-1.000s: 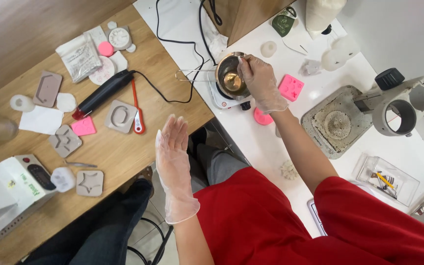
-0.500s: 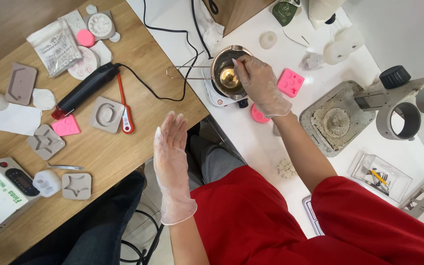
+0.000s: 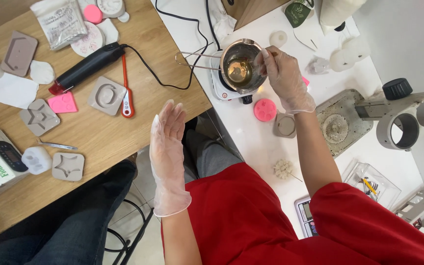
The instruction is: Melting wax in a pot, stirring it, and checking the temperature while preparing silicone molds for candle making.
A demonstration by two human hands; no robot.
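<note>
Head view: left hand [image 3: 169, 147] fingers spread, empty, off table edge [image 3: 192, 105]; right hand [image 3: 284, 78] fingers pinched at pot [image 3: 240, 66] rim.

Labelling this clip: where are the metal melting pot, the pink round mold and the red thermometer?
metal melting pot [image 3: 241, 51], head view, rim.
pink round mold [image 3: 265, 110], head view, top face.
red thermometer [image 3: 127, 105], head view, its head.

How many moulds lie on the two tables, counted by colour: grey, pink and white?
Grey moulds: 5, for example the star mould and the one near the right hand.
Pink moulds: 3, for example the round one.
White moulds: 2 that I can tell, among them the block.
Total: 10

The left hand holds nothing.
</note>
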